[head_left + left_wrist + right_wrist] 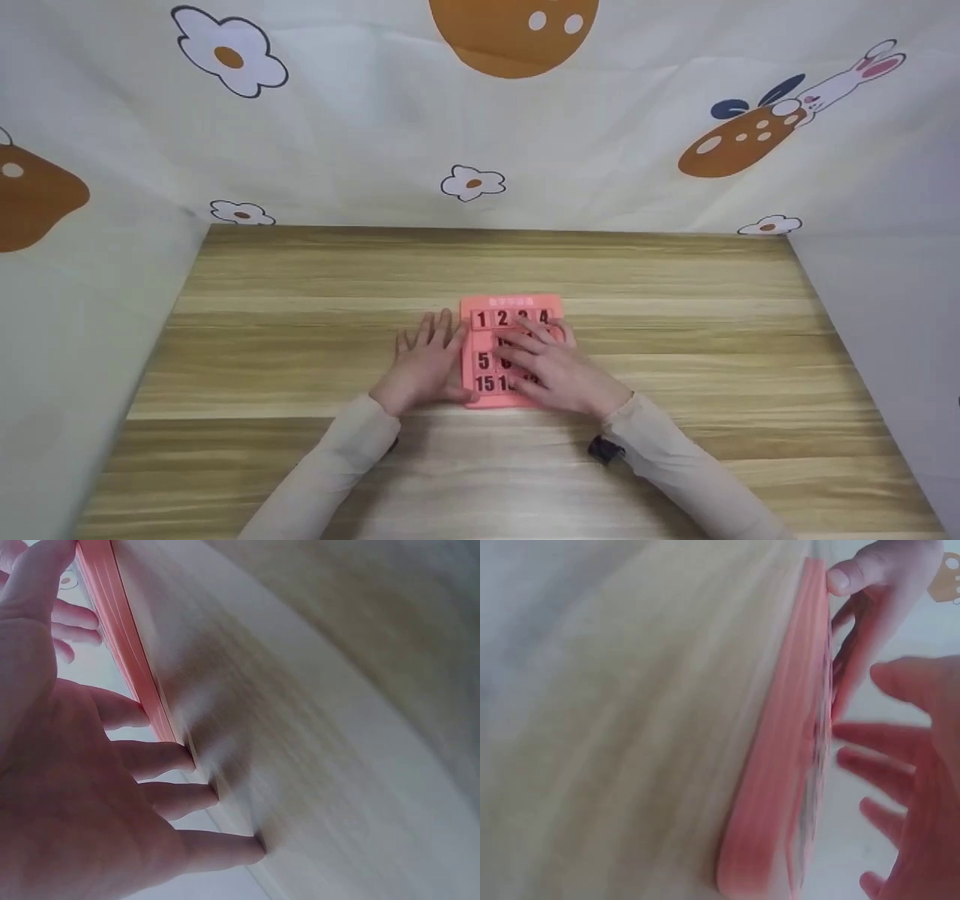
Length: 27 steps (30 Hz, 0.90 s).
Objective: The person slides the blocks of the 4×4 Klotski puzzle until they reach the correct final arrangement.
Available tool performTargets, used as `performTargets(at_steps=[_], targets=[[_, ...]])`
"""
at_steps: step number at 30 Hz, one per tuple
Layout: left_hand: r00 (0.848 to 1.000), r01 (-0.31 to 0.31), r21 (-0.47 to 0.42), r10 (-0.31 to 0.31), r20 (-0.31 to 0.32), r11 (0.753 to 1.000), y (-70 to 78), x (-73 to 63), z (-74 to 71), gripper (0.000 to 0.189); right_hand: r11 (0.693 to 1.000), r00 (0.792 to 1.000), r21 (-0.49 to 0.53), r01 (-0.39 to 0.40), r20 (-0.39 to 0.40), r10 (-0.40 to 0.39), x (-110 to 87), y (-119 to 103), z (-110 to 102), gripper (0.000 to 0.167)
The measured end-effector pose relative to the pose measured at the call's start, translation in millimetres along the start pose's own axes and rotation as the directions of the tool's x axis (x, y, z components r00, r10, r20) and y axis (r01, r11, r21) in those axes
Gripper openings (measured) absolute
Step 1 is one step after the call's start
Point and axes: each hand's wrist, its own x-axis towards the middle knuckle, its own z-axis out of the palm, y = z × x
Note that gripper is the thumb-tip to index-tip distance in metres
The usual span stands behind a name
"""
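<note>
A pink number slide puzzle (474,301) lies flat on the wooden table, its tiles printed with black numerals. Along the top row 1, 2, 3 and 4 show; the 5 tile (484,361) and 15 tile (485,384) sit lower on the left, with a bare slot at the left of the second row. My left hand (424,369) is spread at the puzzle's left side, thumb at its lower corner, index fingertip against the edge, other fingertips on the table. My right hand (564,373) reaches over the right half with extended fingers, index fingertip at the tiles, hiding several of them.
The wooden table (300,300) extends around the puzzle on all sides. A pale cloth (360,135) printed with flowers, orange shapes and a rabbit hangs behind the table and along both sides. A dark band (604,450) is at the right wrist.
</note>
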Motion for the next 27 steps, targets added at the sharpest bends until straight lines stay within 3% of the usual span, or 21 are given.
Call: performTargets(at_steps=[3,8,19,27], targets=[[1.000,0.001,0.007,-0.001,0.008,1.000,0.3,0.3,0.1,0.114,1.000,0.999,0.005,0.025,0.026,-0.025,-1.4,-3.7,1.2,0.042],[1.000,-0.007,0.012,0.007,-0.003,1.000,-0.7,0.4,1.0,0.113,1.000,1.000,-0.007,-0.001,0.019,0.002,1.3,-8.8,-0.5,0.037],[1.000,-0.006,-0.003,0.006,0.007,1.000,0.6,0.0,-0.7,0.112,0.987,0.988,-0.041,-0.157,0.001,0.157,13.0,-9.2,1.1,0.041],[1.000,0.001,-0.010,-0.001,0.009,1.000,0.7,-1.0,-1.0,0.113,0.991,0.991,-0.010,-0.132,0.038,0.132,11.2,-4.6,0.6,0.044]])
